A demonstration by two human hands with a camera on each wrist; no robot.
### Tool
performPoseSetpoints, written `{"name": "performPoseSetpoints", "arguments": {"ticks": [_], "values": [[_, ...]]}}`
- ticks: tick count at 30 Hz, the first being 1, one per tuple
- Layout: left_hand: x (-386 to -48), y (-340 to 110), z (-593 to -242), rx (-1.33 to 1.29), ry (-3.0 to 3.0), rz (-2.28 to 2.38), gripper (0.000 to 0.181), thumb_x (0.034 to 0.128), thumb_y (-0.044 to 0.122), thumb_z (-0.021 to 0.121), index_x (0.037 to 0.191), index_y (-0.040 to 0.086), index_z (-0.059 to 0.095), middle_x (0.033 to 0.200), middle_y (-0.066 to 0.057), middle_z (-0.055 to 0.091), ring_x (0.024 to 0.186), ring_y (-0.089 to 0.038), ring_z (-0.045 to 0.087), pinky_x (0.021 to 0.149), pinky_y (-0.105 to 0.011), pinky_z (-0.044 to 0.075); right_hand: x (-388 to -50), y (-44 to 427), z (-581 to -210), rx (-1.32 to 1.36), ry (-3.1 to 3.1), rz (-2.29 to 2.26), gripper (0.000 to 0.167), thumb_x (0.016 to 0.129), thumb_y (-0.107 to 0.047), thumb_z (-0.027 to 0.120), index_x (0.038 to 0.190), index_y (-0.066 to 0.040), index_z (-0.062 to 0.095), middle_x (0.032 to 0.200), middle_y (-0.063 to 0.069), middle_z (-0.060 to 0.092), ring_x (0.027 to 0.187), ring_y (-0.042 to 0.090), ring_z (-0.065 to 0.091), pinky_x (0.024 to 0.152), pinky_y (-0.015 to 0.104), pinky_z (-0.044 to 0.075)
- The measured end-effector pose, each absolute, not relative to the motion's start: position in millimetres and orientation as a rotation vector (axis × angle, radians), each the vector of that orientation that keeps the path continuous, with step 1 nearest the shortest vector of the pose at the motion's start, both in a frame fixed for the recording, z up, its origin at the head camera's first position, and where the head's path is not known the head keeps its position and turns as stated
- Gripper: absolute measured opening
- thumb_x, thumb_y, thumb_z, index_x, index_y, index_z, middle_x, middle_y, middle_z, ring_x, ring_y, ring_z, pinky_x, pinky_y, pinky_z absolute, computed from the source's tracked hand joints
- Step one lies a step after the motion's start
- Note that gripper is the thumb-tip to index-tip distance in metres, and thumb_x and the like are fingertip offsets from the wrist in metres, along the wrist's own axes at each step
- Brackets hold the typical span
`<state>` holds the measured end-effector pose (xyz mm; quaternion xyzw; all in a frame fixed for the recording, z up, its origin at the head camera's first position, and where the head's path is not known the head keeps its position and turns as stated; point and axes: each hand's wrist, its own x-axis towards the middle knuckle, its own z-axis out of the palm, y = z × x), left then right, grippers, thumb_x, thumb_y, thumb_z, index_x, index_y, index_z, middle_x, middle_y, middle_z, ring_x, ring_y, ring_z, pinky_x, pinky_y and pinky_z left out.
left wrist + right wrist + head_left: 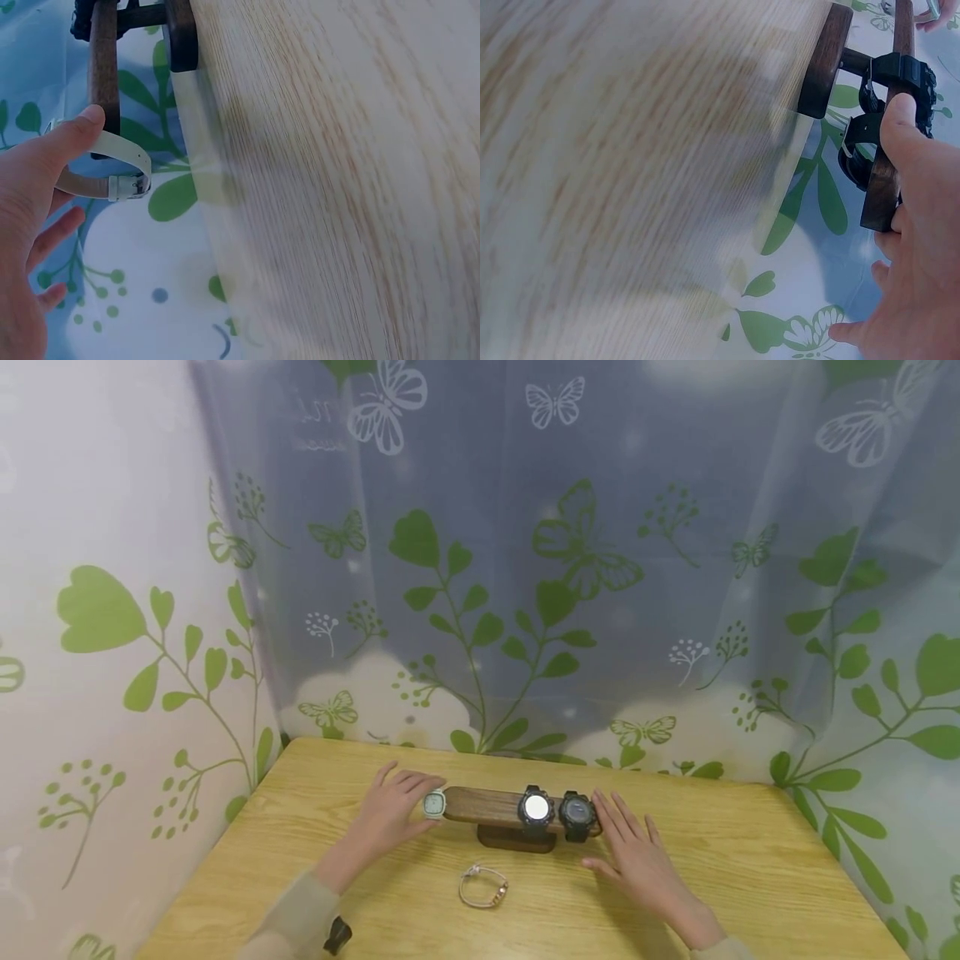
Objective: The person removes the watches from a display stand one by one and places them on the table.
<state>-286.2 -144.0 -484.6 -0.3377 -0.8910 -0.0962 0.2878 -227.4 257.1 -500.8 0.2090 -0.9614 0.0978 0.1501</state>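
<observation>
Pale watch (pixel 434 804) in the left grip (pixel 386 810) — strap (pixel 126 149) partly behind the thumb (pixel 73 133).

At the table's (pixel 780 868) near side, its edge is being cut off by the head view's bottom border, as are both sleeves. Toward the table's left edge, a black object (pixel 338 935) beside the left sleeve (pixel 288 914) is being shown too small for identification. One black watch's (pixel 536 808) face is being washed out by glare; the dial details of the white watch (pixel 434 804) are being lost to smallness. In the left wrist view, that dial is being mostly hidden by the left hand (pixel 34 195).
</observation>
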Motion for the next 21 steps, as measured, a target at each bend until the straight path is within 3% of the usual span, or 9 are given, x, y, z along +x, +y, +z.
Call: {"name": "performPoseSetpoints", "arguments": {"ticks": [16,21], "values": [[-269,-160,-482,-0.912,-2.356,-0.238,0.067,0.0700,0.035,0.094,0.128,0.015,0.068,0.121,0.000,0.071,0.111,-0.023,0.065,0.111,-0.061,0.039,-228,259,-504,0.606,-2.746,0.287,0.100,0.091,-0.044,0.072,0.165,-0.016,0.011,0.167,0.014,0.022,0.151,0.038,0.022,0.113,0.074,0.020],[-263,-164,-485,-0.915,-2.401,-0.225,0.066,0.0714,0.038,0.092,0.128,0.014,0.067,0.120,0.000,0.071,0.112,-0.024,0.065,0.112,-0.061,0.038,-228,258,-502,0.601,-2.757,0.285,0.097,0.091,-0.043,0.072,0.163,-0.010,0.017,0.167,0.015,0.021,0.151,0.040,0.022,0.114,0.073,0.020]]}}
